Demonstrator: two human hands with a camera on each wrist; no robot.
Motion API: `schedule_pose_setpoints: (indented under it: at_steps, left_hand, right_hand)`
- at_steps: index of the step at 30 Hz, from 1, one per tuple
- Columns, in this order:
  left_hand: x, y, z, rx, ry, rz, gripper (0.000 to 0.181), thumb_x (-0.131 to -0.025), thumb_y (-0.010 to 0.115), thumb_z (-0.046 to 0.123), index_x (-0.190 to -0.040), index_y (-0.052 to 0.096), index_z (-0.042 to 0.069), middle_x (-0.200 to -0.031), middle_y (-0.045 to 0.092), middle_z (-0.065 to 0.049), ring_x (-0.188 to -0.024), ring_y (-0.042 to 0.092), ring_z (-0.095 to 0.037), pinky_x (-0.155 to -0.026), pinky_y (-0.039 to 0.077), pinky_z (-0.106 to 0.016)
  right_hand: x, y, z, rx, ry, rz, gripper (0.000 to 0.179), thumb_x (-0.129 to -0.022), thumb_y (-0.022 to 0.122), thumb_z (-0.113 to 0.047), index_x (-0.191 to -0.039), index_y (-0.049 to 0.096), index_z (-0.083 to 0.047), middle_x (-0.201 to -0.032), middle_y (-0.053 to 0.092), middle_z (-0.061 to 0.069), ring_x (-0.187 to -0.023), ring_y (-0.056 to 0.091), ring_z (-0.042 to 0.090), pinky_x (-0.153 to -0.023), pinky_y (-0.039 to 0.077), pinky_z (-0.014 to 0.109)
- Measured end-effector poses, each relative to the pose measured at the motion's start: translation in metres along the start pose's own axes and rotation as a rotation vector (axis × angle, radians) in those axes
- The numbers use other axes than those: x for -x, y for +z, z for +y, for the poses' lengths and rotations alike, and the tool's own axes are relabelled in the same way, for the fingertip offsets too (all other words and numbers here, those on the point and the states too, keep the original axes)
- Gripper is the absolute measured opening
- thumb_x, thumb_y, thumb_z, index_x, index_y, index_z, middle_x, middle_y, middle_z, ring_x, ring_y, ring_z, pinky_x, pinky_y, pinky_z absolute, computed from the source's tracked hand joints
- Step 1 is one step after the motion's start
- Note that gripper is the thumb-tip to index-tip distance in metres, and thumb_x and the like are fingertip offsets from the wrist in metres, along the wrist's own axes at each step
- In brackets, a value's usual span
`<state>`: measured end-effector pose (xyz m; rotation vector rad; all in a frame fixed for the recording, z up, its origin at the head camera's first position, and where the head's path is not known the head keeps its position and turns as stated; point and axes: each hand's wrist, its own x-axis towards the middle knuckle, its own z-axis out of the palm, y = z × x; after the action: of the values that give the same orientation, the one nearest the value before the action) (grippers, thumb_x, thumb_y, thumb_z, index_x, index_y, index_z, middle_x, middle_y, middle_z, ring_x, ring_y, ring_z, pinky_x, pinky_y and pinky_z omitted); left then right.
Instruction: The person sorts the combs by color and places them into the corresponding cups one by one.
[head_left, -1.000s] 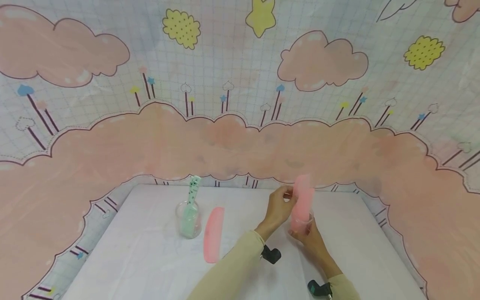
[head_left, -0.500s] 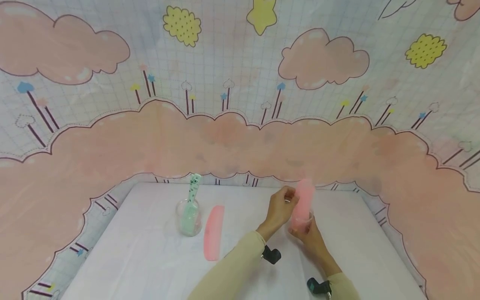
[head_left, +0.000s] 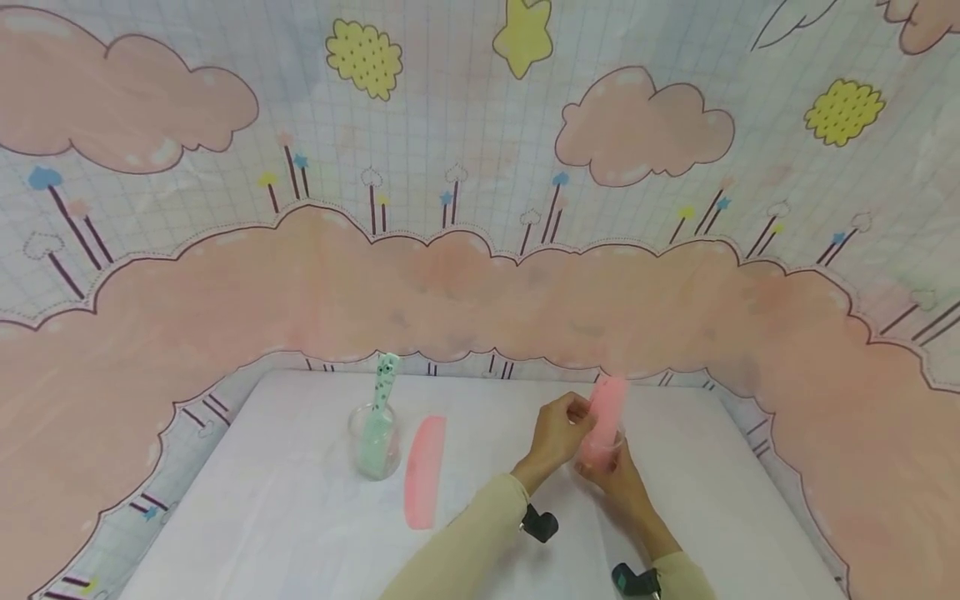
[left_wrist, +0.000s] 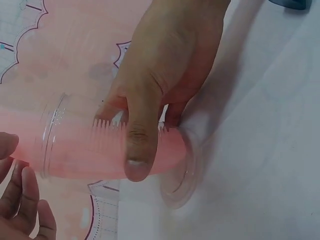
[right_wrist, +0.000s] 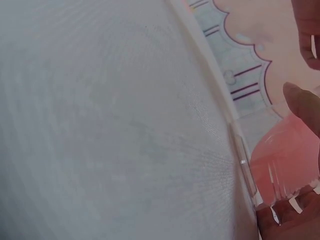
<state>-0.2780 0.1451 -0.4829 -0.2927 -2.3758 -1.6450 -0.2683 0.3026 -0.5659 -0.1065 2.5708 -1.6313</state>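
A pink comb [head_left: 609,402] stands partly inside a clear plastic cup [left_wrist: 175,198], its top end sticking out above the rim. My left hand [head_left: 557,435] pinches the comb's upper part between thumb and fingers. Lower down, my right hand [head_left: 621,483] grips the cup, with the thumb on one side and the fingers wrapped round the other. Through the cup wall the comb's teeth show in the left wrist view, close to my right thumb. The right wrist view catches the comb's rounded pink end [right_wrist: 287,157] near the cup's base.
On the left, another clear cup [head_left: 352,442] holds a mint-green item with a spotted handle [head_left: 385,379]. A second pink comb [head_left: 425,473] lies flat on the white table [head_left: 300,533] between that cup and my left sleeve. A cloud-patterned cloth [head_left: 465,292] rises behind the table.
The comb has sunk lower into the cup, and my left hand has come down slightly with it. My right hand keeps its hold on the cup.
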Motion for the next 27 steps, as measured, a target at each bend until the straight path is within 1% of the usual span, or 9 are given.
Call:
schedule_pose_setpoints:
  at_steps: [2, 7, 12, 14, 18, 22, 24, 27]
  left_hand:
    - [0.002, 0.000, -0.002, 0.012, -0.008, -0.008, 0.011, -0.087, 0.070, 0.014, -0.097, 0.068, 0.011, -0.087, 0.068, 0.001, -0.077, 0.057, -0.001, -0.069, 0.048, -0.015]
    - [0.004, -0.005, 0.001, 0.025, -0.015, -0.029, 0.016, -0.088, 0.070, 0.016, -0.103, 0.066, 0.012, -0.091, 0.068, 0.000, -0.081, 0.060, -0.004, -0.070, 0.050, -0.017]
    - [0.003, -0.012, 0.000, 0.032, 0.004, -0.018, 0.019, -0.088, 0.070, 0.015, -0.105, 0.065, 0.011, -0.094, 0.069, -0.002, -0.085, 0.063, -0.006, -0.075, 0.052, -0.017]
    - [0.003, -0.016, 0.001, 0.050, 0.007, -0.013, 0.019, -0.088, 0.069, 0.015, -0.106, 0.064, 0.010, -0.096, 0.070, -0.003, -0.087, 0.065, -0.007, -0.078, 0.053, -0.017]
    - [0.004, -0.026, 0.003, 0.081, 0.009, -0.017, 0.021, -0.090, 0.068, 0.015, -0.109, 0.064, 0.008, -0.102, 0.070, -0.005, -0.093, 0.067, -0.011, -0.081, 0.054, -0.018]
    - [0.006, -0.037, 0.004, 0.072, 0.035, -0.015, 0.021, -0.091, 0.067, 0.016, -0.111, 0.063, 0.008, -0.106, 0.070, -0.006, -0.097, 0.068, -0.014, -0.083, 0.055, -0.020]
    - [0.008, -0.042, 0.004, 0.069, 0.044, -0.010, 0.020, -0.091, 0.067, 0.017, -0.110, 0.063, 0.010, -0.106, 0.070, -0.007, -0.098, 0.067, -0.014, -0.084, 0.055, -0.021]
    - [0.009, -0.050, 0.005, 0.078, 0.059, -0.003, 0.020, -0.091, 0.067, 0.017, -0.110, 0.063, 0.010, -0.107, 0.070, -0.011, -0.098, 0.067, -0.015, -0.085, 0.055, -0.023]
  right_hand:
    - [0.001, 0.001, 0.001, 0.000, -0.002, 0.002, 0.111, -0.083, 0.076, -0.044, -0.157, 0.000, -0.008, -0.161, 0.017, 0.024, -0.148, 0.024, 0.043, -0.118, 0.024, 0.060]
    - [0.001, 0.001, 0.002, 0.001, -0.019, 0.002, 0.111, -0.084, 0.075, -0.046, -0.158, -0.001, -0.012, -0.161, 0.019, 0.023, -0.147, 0.027, 0.042, -0.117, 0.025, 0.060]
    - [-0.001, 0.002, 0.004, -0.005, -0.029, 0.010, 0.109, -0.083, 0.075, -0.044, -0.157, 0.002, -0.013, -0.159, 0.024, 0.022, -0.145, 0.031, 0.041, -0.117, 0.026, 0.061]
    - [-0.003, 0.002, 0.004, -0.016, -0.027, 0.015, 0.107, -0.083, 0.077, -0.041, -0.157, 0.003, -0.014, -0.158, 0.027, 0.021, -0.144, 0.032, 0.040, -0.117, 0.026, 0.060]
    - [-0.003, 0.002, 0.004, -0.011, -0.003, 0.016, 0.107, -0.083, 0.077, -0.038, -0.157, 0.004, -0.014, -0.158, 0.028, 0.020, -0.145, 0.032, 0.039, -0.118, 0.026, 0.060]
    - [-0.003, 0.002, 0.003, -0.013, 0.011, 0.010, 0.106, -0.084, 0.076, -0.038, -0.157, 0.004, -0.014, -0.159, 0.027, 0.019, -0.146, 0.030, 0.039, -0.118, 0.025, 0.060]
    - [-0.002, 0.003, 0.002, -0.020, 0.011, 0.013, 0.105, -0.084, 0.076, -0.037, -0.157, 0.005, -0.015, -0.158, 0.028, 0.019, -0.145, 0.030, 0.039, -0.118, 0.025, 0.060]
    - [-0.001, 0.003, 0.002, -0.030, -0.002, 0.005, 0.103, -0.085, 0.075, -0.037, -0.157, 0.004, -0.016, -0.158, 0.027, 0.018, -0.145, 0.031, 0.039, -0.117, 0.026, 0.060]
